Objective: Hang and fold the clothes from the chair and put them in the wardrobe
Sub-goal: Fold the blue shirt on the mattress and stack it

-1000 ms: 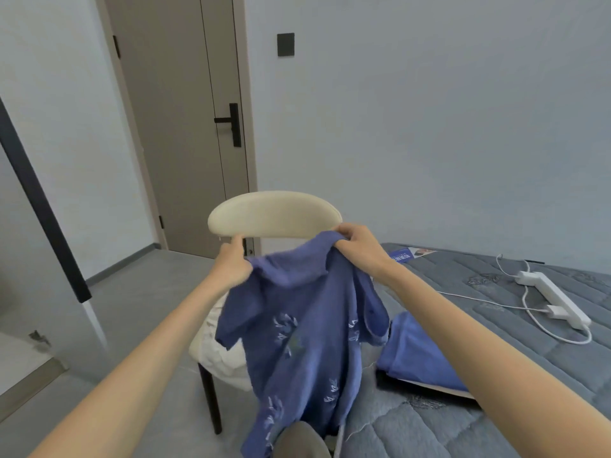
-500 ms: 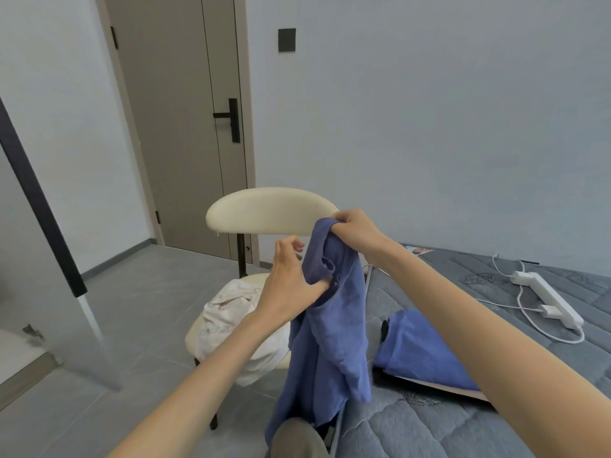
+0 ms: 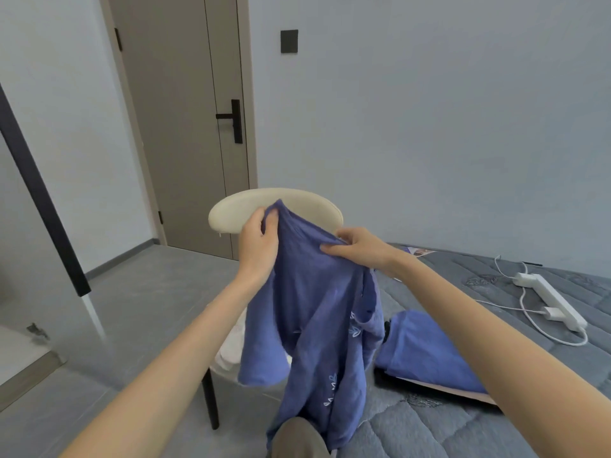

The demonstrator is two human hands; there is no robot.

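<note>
A blue shirt (image 3: 317,309) with small white leaf-like embroidery was held up in the air in front of the cream chair (image 3: 238,209), between it and the person. Its upper edge was grasped by both hands. The cloth was pinched between the curled fingers and thumb of the left hand (image 3: 258,239) at the higher corner, and was bunched under the curled fingers of the right hand (image 3: 360,247) slightly lower. The rest was left hanging in loose folds, with one short sleeve drooping on the left and the hem reaching the bottom edge of the view. A white garment (image 3: 229,353) was seen crumpled on the chair's seat, mostly hidden behind the shirt. To the right, a grey quilted mattress (image 3: 463,424) was partly covered by a folded blue garment (image 3: 426,352), a white power strip (image 3: 549,299) with its cable, and a printed leaflet (image 3: 418,251) whose lettering was too small to be read. Behind, a grey floor (image 3: 148,309), a taupe door (image 3: 178,127) with a black handle (image 3: 231,119), and a dark wall switch (image 3: 289,41) were visible.
</note>
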